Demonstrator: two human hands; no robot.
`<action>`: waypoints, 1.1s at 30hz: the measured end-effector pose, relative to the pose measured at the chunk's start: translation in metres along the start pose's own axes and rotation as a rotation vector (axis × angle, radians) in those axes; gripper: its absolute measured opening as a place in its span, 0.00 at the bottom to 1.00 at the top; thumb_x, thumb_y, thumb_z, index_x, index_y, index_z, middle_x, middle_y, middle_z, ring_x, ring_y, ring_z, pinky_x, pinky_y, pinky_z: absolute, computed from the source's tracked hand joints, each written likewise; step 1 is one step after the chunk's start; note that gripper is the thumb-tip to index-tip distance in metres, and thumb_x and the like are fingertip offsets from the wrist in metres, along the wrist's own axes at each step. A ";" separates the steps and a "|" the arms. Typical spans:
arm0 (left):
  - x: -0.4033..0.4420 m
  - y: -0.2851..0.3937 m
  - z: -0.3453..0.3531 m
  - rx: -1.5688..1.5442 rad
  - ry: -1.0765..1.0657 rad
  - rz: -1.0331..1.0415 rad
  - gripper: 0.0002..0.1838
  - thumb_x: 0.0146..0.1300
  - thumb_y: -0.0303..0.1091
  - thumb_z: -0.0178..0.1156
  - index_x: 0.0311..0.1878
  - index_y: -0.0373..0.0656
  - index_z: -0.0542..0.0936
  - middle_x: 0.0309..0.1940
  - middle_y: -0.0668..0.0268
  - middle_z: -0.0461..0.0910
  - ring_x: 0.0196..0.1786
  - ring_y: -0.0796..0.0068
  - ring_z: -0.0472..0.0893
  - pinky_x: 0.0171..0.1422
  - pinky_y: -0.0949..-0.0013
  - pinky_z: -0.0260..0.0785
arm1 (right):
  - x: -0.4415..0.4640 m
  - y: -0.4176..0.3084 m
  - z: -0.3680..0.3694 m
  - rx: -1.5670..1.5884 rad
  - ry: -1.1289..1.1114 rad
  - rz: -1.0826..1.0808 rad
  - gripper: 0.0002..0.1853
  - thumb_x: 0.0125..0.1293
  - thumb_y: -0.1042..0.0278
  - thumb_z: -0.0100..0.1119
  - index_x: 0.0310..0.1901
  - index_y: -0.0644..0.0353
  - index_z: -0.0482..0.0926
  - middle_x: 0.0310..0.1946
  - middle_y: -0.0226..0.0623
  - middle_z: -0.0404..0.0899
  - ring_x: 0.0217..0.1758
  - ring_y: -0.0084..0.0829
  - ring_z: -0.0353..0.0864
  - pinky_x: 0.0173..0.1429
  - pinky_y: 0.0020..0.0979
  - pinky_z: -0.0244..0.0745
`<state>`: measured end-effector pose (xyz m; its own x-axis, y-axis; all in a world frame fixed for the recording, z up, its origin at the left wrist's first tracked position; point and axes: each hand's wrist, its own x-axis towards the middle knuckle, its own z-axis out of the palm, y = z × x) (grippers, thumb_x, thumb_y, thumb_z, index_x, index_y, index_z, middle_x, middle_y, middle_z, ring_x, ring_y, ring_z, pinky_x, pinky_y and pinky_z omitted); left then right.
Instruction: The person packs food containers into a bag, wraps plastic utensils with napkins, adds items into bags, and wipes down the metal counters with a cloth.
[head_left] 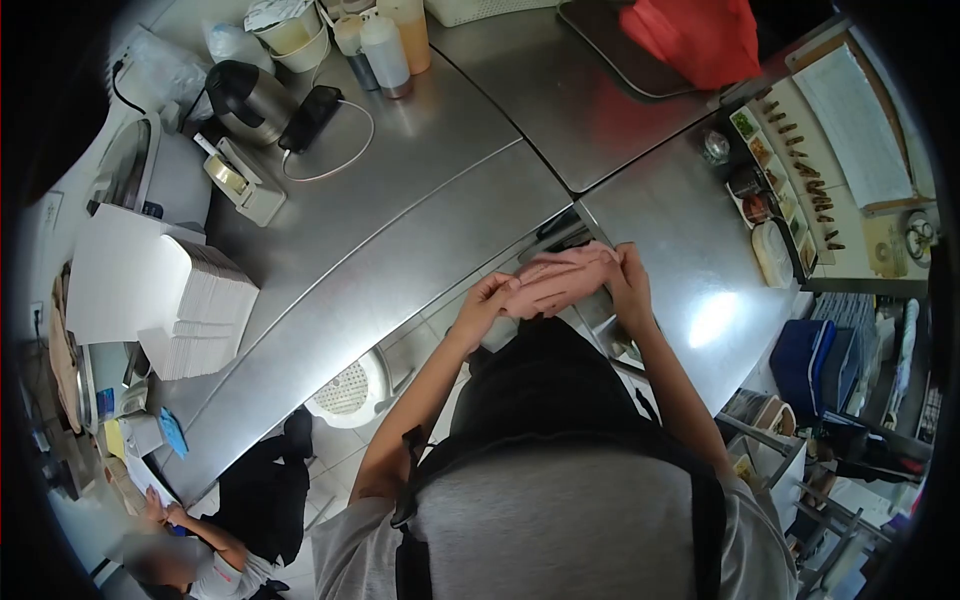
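Note:
A pink cloth (562, 280), bunched and creased, is stretched between my two hands at the edge of the steel counter, over the black apron. My left hand (488, 303) pinches its left end with closed fingers. At its right end, my right hand (628, 282) grips it near the top corner. Just behind the cloth, an open gap or drawer shows under the counter edge, its contents partly hidden.
Steel counters (400, 240) surround me. Stacked white boxes (205, 310), a tape dispenser (243, 185), a phone (312, 117) and squeeze bottles (385, 55) stand left. Garnish trays (775, 190) are right, a red bag (695, 40) behind. A stool (350, 390) and seated person (215, 560) are lower left.

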<state>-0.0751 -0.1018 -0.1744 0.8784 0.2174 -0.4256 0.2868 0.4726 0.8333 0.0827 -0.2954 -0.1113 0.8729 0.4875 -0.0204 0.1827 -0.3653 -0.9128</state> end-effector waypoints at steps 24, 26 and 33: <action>0.169 -0.016 0.125 -0.494 0.095 -0.042 0.22 0.65 0.47 0.59 0.56 0.43 0.73 0.49 0.67 0.77 0.51 0.75 0.77 0.56 0.67 0.68 | 0.158 0.045 -0.049 -0.470 -0.316 -0.400 0.11 0.51 0.67 0.66 0.38 0.57 0.81 0.36 0.37 0.75 0.45 0.42 0.72 0.53 0.39 0.69; 0.170 -0.009 0.126 -0.529 0.050 0.038 0.22 0.64 0.46 0.60 0.54 0.41 0.73 0.46 0.66 0.78 0.48 0.76 0.79 0.52 0.68 0.71 | 0.157 0.049 -0.055 -0.498 -0.367 -0.322 0.10 0.50 0.69 0.67 0.35 0.59 0.80 0.33 0.36 0.75 0.38 0.38 0.73 0.46 0.35 0.71; 0.159 -0.020 0.136 -0.483 0.161 0.029 0.22 0.64 0.43 0.60 0.55 0.38 0.72 0.46 0.65 0.78 0.48 0.76 0.78 0.54 0.69 0.70 | 0.154 0.064 -0.053 -0.173 -0.423 -0.267 0.04 0.56 0.75 0.65 0.30 0.62 0.78 0.25 0.29 0.74 0.29 0.19 0.74 0.31 0.24 0.69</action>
<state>0.1105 -0.1932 -0.2108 0.8021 0.3475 -0.4856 0.0202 0.7970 0.6037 0.2530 -0.2857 -0.1506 0.5335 0.8457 0.0080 0.4764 -0.2928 -0.8290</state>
